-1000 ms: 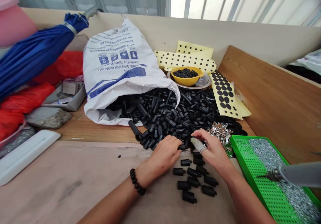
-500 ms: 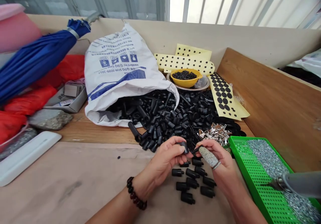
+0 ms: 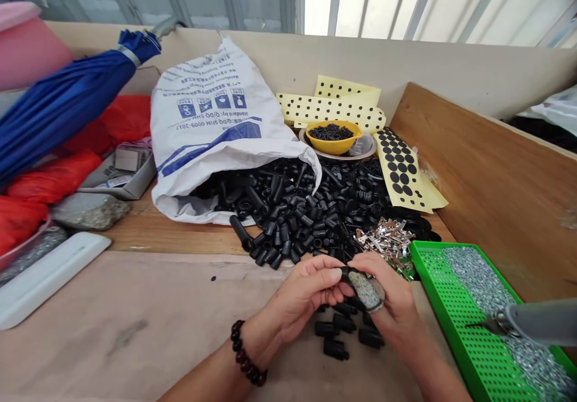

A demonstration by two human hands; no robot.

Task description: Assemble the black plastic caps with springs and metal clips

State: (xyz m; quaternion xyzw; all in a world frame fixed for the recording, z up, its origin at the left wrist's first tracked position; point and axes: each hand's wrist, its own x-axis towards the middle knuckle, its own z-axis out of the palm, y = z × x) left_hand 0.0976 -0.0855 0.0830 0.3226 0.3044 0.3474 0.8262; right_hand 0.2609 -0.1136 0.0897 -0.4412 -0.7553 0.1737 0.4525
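Note:
My left hand [image 3: 304, 297] and my right hand [image 3: 387, 297] meet just above the table, fingers pinched together on a small black plastic cap [image 3: 346, 274] held between them. A grey fabric guard [image 3: 366, 289] covers my right thumb. A beaded bracelet [image 3: 247, 360] sits on my left wrist. Below the hands lie several loose black caps [image 3: 336, 328] in a small cluster. Beyond the hands, a big pile of black plastic parts [image 3: 306, 210] spills from a white woven sack [image 3: 216, 131].
A green perforated tray [image 3: 464, 324] holding small metal screws sits at right, with a grey tool [image 3: 536, 322] above it. Silver metal clips [image 3: 387, 240] lie beside the pile. A yellow bowl [image 3: 333, 137], dotted yellow sticker sheets [image 3: 401, 167], a blue umbrella [image 3: 67, 101] and red bags [image 3: 49, 179] stand further back.
Both hands lifted off the black pile with one cap and drew back toward me, closing together over the loose caps.

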